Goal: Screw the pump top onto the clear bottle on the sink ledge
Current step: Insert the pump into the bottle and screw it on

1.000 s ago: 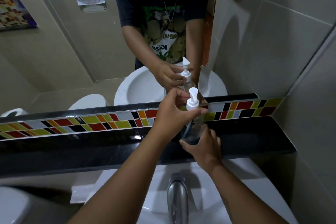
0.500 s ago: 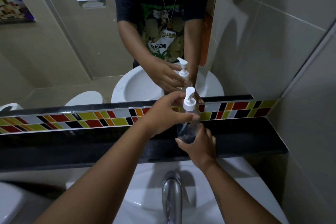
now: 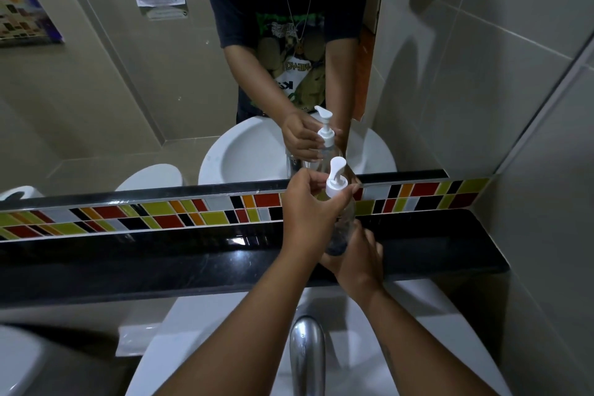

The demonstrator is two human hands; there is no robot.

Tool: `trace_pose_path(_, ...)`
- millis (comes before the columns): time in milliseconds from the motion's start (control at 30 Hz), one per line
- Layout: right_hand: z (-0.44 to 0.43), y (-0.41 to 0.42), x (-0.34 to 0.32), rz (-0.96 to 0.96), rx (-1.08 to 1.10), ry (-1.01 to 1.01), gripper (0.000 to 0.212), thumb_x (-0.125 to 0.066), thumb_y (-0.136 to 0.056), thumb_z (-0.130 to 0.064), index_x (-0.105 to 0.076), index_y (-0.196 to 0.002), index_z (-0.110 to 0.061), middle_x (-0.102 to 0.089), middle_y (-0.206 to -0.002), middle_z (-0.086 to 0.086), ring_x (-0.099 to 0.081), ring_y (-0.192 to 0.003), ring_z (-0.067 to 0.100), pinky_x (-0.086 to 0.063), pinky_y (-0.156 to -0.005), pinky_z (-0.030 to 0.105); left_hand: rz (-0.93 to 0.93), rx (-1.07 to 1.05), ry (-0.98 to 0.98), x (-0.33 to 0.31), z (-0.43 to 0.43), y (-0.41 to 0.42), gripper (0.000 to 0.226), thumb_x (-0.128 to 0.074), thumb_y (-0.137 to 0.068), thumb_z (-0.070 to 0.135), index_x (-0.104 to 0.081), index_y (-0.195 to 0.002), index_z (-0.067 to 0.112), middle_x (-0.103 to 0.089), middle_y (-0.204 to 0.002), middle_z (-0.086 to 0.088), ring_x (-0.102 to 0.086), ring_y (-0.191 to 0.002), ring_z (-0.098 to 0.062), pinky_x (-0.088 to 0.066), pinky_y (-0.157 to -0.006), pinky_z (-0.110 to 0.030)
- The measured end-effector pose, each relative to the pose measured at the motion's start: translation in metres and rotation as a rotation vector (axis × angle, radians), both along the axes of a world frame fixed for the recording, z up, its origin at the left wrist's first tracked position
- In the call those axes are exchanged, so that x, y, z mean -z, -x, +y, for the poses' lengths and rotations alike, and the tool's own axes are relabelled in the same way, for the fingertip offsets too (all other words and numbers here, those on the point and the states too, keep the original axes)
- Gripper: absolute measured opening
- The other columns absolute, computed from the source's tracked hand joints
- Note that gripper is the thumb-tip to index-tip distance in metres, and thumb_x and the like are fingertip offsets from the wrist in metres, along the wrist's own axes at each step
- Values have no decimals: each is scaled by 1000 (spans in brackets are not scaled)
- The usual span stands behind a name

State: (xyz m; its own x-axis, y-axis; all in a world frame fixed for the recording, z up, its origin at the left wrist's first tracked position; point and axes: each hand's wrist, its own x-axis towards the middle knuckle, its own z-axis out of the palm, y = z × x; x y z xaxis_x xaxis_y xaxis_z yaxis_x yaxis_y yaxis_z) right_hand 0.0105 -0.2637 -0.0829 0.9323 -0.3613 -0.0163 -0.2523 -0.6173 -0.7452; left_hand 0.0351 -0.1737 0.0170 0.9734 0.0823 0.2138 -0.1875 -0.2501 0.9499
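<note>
- Head view, the task's things: a clear, round plastic bottle point(image 3: 342, 228) stood upright a little right of the frame's centre, on the glossy black stone ledge point(image 3: 193, 254) that ran across the middle of the frame below a band of coloured mosaic tiles point(image 3: 167, 219). The white plastic pump top point(image 3: 336, 182) sat on its neck with the spout turned toward the mirror.
- Head view, handling: the bottle looked nearly empty, so it was probably light and apt to tip or spin on the polished ledge. Its smooth wall was likely slippery and may have flexed if squeezed hard. The pump's collar looked the stiffest place to turn; the thin spout seemed a poor lever. The lower body looked the best place for steadying.
- Head view, left hand point(image 3: 310, 214): it reached in from the lower left, arm stretched forward, wrist raised, with thumb and fingers pinched around the pump's collar just under the spout.
- Head view, right hand point(image 3: 356, 255): it came from the lower right, lower than the other, and cupped the bottle's base from the near side, fingers wrapped round it. How tightly could not be told.
- Head view, lower frame: a chrome tap point(image 3: 307, 354) rose over the white ceramic basin point(image 3: 199, 331), directly below both forearms.
- Head view, upper frame: the mirror point(image 3: 96, 106) repeated the same two-handed hold.
</note>
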Motion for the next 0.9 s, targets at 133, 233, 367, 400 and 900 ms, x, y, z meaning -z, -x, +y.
trace_pose_path(133,0,-1,1,-24,1,5,81,-80,-60,-51,-45,-126,-22,-51,-130,7,-43,-122,27,-38,-103,43,15,58,14,-2,7,-3,28,-88,-77,28,-64,-90,21,-74,-95,3,-71,-90,-13,-60,-77,-27)
trace_pose_path(233,1,-2,2,-61,8,46,79,-81,-59,-53,-47,-122,-20,-55,-126,8,-47,-120,27,-34,-103,39,45,147,12,-7,14,-7,23,-86,-80,23,-65,-90,20,-76,-95,0,-73,-89,-15,-62,-78,-32)
trace_pose_path(367,1,-3,2,-82,13,71,78,-81,-57,-53,-49,-119,-19,-59,-123,6,-49,-119,26,-33,-102,38,78,241,5,-10,23,-12,24,-84,-82,21,-69,-98,13,-77,-100,-6,-75,-94,-23,-64,-83,-47)
trace_pose_path(400,1,-4,3,-89,14,77,78,-81,-57,-54,-49,-119,-19,-60,-122,6,-50,-118,25,-33,-101,38,81,259,-3,-11,25,-13,26,-84,-82,21,-70,-101,11,-78,-101,-7,-75,-95,-23,-64,-83,-48)
trace_pose_path(900,1,-4,6,-111,-4,111,80,-79,-56,-60,-51,-120,-21,-62,-122,2,-52,-118,22,-34,-100,39,93,427,-124,-5,39,-22,48,-82,-84,24,-60,-126,19,-70,-128,0,-65,-122,-17,-55,-102,-47)
